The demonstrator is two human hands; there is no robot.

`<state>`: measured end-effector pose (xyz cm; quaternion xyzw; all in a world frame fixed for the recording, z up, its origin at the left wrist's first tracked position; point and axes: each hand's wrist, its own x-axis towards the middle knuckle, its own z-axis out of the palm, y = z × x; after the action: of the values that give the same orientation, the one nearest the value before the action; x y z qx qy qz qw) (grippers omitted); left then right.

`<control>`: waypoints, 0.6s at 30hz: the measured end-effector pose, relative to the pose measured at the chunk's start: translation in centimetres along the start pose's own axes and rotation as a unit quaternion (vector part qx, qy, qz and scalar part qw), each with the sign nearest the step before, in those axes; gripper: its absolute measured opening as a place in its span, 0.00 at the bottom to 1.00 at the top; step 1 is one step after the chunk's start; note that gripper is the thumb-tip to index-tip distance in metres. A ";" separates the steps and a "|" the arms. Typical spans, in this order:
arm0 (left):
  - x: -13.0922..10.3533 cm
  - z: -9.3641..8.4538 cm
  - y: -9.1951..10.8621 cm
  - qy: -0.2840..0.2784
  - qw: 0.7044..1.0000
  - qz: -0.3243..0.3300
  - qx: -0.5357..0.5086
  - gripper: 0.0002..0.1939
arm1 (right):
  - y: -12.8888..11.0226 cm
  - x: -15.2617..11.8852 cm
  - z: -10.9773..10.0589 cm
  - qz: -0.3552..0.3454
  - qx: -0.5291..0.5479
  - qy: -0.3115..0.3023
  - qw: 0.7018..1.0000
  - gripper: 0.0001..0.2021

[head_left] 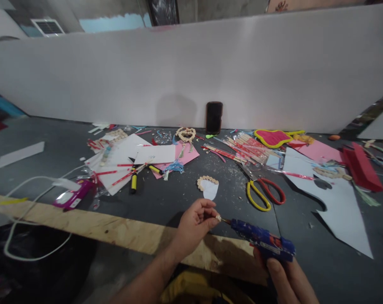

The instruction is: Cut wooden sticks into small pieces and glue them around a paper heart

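Note:
My left hand [198, 220] pinches a small pale bead-like piece [218, 218] between thumb and fingertips, near the table's front edge. Wrapped round a blue glue gun [262, 240] is my right hand [281, 272], at the lower right. The gun's nozzle points left and meets or nearly meets the small piece; I cannot tell which. Just beyond my left hand, a white paper heart [209, 191] lies flat on the dark table, with a row of similar pale pieces [207, 179] along its upper and left edge.
Scissors [263, 192] with yellow and red handles lie to the right, beside a large cut white sheet [333, 207]. A phone [214, 118] leans on the back panel. Papers [115, 169], wrapped chopsticks [242, 147] and a purple device [74, 195] with white cable surround the work spot.

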<state>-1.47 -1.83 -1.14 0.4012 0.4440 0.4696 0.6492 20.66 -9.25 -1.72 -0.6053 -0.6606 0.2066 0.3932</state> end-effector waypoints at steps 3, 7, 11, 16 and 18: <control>0.0 0.1 0.1 0.004 1.000 -0.006 -0.009 0.17 | 0.3 -0.4 0.1 -0.005 -0.007 -0.029 1.000 0.15; -0.1 0.1 0.0 -0.003 1.000 -0.008 -0.020 0.16 | 0.4 -0.8 0.4 0.025 0.006 -0.007 1.000 0.15; -0.1 0.0 -0.1 -0.007 0.999 -0.014 -0.038 0.16 | 0.8 0.4 -0.4 -0.010 -0.013 -0.020 1.000 0.17; -0.2 0.1 -0.3 0.002 0.998 -0.033 -0.049 0.16 | 2.6 3.0 -3.2 -0.105 -0.233 -0.016 0.967 0.28; -0.2 0.2 -0.5 -0.001 0.998 -0.038 -0.053 0.16 | 3.6 3.8 -4.3 -0.132 -0.326 -0.019 0.936 0.27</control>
<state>-1.17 -2.20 -1.53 0.3491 0.4332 0.4669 0.6874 26.44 -5.81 -0.79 -0.6038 -0.7728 -0.0619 0.1855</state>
